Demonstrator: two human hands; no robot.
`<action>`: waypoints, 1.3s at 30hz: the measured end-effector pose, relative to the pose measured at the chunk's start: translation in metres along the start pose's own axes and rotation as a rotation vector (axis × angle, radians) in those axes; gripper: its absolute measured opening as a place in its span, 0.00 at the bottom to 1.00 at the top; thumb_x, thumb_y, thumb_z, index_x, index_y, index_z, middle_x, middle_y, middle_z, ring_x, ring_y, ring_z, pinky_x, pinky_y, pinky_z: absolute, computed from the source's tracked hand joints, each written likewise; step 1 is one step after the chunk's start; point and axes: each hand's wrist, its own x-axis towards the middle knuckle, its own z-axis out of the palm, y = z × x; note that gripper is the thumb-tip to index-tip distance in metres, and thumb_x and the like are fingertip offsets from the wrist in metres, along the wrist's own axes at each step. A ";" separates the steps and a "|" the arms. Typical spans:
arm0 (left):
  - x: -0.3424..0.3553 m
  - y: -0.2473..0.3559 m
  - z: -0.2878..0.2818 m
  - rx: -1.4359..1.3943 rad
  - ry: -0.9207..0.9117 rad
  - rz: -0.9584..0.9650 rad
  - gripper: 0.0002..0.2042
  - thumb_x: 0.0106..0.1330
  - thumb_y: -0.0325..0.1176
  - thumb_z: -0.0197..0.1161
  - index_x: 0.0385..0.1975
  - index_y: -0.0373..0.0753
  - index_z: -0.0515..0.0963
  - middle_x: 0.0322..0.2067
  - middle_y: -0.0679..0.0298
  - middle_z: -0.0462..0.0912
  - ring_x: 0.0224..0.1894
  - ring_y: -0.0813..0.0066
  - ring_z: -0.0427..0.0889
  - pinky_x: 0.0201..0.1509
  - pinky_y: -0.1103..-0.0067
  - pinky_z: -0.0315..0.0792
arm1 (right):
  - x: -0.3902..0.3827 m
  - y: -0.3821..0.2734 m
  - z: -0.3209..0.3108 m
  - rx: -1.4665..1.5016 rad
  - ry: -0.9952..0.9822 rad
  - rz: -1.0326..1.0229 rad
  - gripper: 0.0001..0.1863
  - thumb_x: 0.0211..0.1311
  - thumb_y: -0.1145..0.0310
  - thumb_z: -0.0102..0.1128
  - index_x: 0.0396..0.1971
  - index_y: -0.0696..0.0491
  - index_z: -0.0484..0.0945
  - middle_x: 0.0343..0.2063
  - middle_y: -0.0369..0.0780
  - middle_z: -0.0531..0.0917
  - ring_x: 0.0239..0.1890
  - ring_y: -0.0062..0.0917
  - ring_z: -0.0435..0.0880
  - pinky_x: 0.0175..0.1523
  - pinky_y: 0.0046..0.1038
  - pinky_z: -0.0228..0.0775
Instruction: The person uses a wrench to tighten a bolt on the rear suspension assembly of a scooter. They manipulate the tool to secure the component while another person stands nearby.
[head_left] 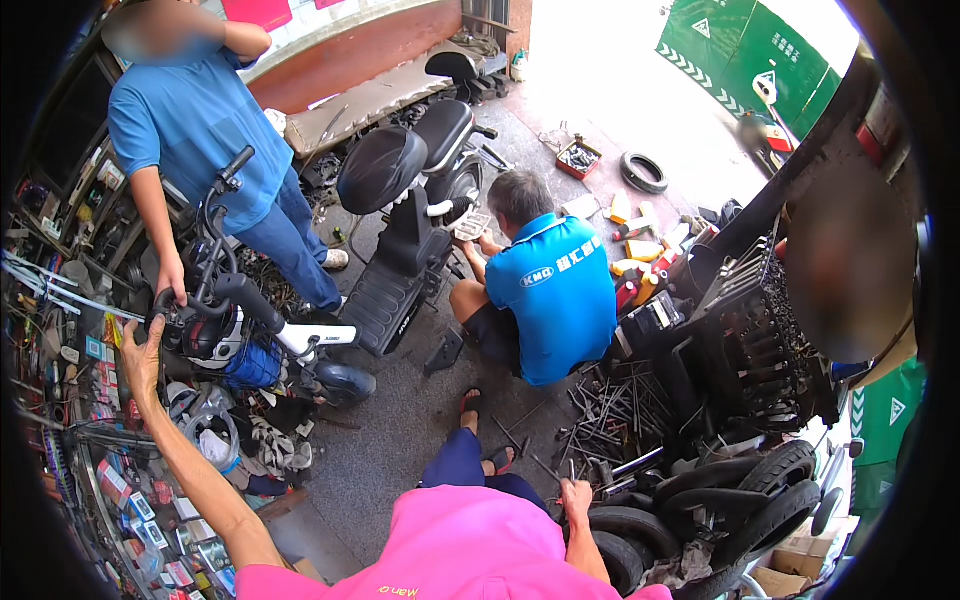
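Observation:
My left hand [142, 362] reaches out at the left and is closed around the end of the black handlebar grip [157, 318] of an electric scooter [392, 285]. My right hand [576, 502] is low at the right of my pink shirt. It is closed on a thin metal tool [572, 468], whose kind is too small to make out. The scooter stands ahead of me, with a black seat [442, 127], a ribbed black footboard [392, 300] and a front wheel [345, 382].
A standing person in blue [205, 140] has a hand on the handlebar. Another person [560, 290] crouches by the scooter's rear. Loose metal tools [625, 415] and tyres [740, 500] lie at the right. Crowded shelves [120, 480] line the left. A red parts box [578, 158] sits farther off.

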 end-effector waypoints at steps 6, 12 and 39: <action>0.008 -0.026 -0.007 0.032 0.018 0.054 0.45 0.54 0.61 0.67 0.57 0.23 0.67 0.55 0.41 0.71 0.56 0.54 0.72 0.61 0.68 0.64 | 0.002 -0.130 -0.025 0.098 -0.108 -0.039 0.20 0.48 0.58 0.54 0.15 0.61 0.79 0.08 0.42 0.75 0.16 0.26 0.77 0.26 0.32 0.66; 0.009 -0.020 -0.003 0.039 0.051 0.107 0.45 0.55 0.61 0.67 0.58 0.23 0.65 0.56 0.42 0.70 0.56 0.57 0.72 0.59 0.71 0.66 | 0.012 -0.168 -0.007 0.039 -0.112 -0.150 0.18 0.50 0.58 0.55 0.18 0.60 0.80 0.09 0.48 0.74 0.16 0.31 0.79 0.26 0.35 0.67; 0.004 -0.011 0.002 0.032 0.064 0.101 0.40 0.57 0.59 0.66 0.56 0.25 0.68 0.50 0.48 0.74 0.51 0.61 0.74 0.58 0.71 0.65 | 0.013 -0.104 -0.027 0.099 -0.066 0.033 0.20 0.49 0.58 0.52 0.17 0.60 0.82 0.12 0.49 0.78 0.18 0.37 0.81 0.29 0.37 0.69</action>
